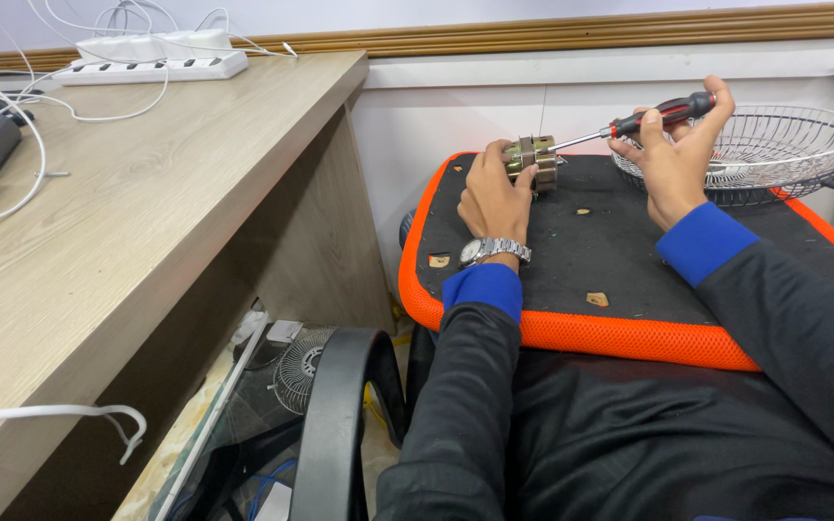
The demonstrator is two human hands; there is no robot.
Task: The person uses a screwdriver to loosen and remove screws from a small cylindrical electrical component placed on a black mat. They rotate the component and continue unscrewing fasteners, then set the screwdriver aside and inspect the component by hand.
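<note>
1. Black seat cushion [620,251] with an orange mesh rim serves as the work surface, beside a wooden worktop [147,212].
2. Left hand [494,198], its grip clenched around a small metal motor part [533,161], holds it at the cushion's far edge.
3. Right hand [673,154] grasps a red-and-black screwdriver [644,120], tip at the part.
4. Behind it rests a wire fan guard [774,150].
5. White power strip [152,68] lies on the worktop.
</note>
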